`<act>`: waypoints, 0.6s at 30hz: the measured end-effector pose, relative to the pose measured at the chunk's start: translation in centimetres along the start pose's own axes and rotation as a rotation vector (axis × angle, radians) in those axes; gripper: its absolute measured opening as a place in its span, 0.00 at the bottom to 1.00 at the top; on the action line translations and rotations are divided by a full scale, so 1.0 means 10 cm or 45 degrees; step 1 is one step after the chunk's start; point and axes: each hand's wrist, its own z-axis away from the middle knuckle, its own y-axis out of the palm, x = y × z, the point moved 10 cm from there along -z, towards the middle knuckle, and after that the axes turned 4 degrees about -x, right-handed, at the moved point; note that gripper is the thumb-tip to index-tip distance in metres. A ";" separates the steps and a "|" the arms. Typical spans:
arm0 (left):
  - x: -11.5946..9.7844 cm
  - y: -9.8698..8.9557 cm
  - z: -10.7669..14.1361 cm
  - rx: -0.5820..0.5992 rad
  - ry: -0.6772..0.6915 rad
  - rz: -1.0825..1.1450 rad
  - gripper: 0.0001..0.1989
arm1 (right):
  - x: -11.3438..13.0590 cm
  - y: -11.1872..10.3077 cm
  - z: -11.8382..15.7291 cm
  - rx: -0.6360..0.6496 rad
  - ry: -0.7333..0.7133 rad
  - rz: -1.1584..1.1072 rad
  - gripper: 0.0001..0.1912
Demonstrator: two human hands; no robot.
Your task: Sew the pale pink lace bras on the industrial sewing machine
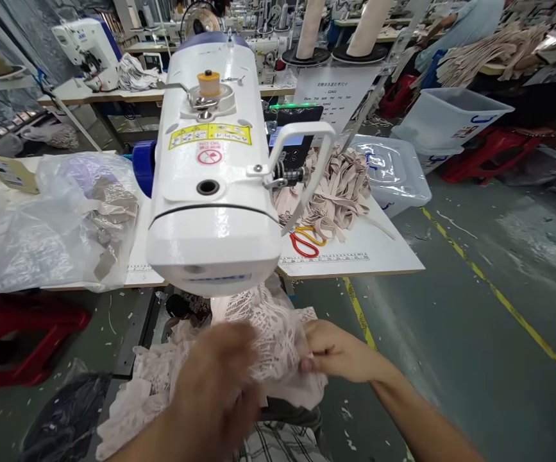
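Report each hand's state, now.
Left hand: blurred in front of the pale pink openwork lace fabric; grip cannot be told.
Right hand: closed, holding that lace fabric.

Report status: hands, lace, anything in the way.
Right hand gripping lace fabric. Left hand motion-blurred, grip unclear. Sewing machine partly blocking view of fabric's far edge.

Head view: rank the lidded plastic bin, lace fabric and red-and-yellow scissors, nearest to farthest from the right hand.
1. Lace fabric: in the right hand, extending left.
2. Scissors: ahead, on the white tabletop.
3. Lidded bin: farther ahead and right, beyond the tabletop.
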 end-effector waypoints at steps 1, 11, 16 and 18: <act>-0.27 0.09 0.00 0.068 0.186 0.058 0.18 | 0.19 0.10 -0.02 0.082 -0.051 0.070 0.26; 0.50 0.77 0.32 0.855 -0.635 0.454 0.13 | 0.44 0.10 -0.33 0.009 0.330 0.340 0.10; 0.72 0.48 0.05 0.698 -0.497 0.159 0.21 | 0.44 -0.05 -0.64 -0.142 0.028 0.530 0.12; 0.79 0.40 -0.04 0.708 -0.484 0.168 0.23 | 0.45 -0.14 -0.73 -0.218 -0.032 0.478 0.12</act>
